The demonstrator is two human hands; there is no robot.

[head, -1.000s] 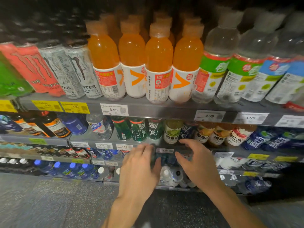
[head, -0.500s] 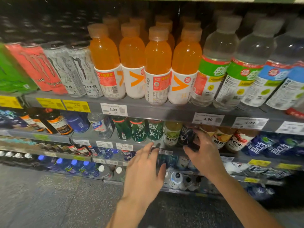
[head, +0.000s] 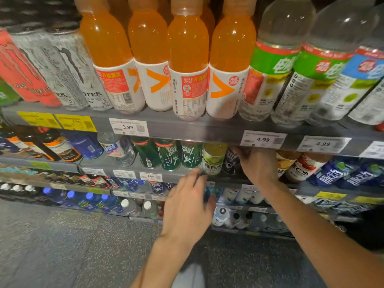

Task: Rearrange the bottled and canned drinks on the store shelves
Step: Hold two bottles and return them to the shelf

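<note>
Two hands at second shelf: right hand grips upright dark bottle, left hand spread.

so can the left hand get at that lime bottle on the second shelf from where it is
Probably yes. The left hand is open with its fingertips right at the shelf edge below the lime bottle, which stands at the front. The right hand is further right, not blocking.

Four orange-drink bottles are stood upright on the upper shelf; green cans and a lime-labelled bottle are ranged below.
</note>
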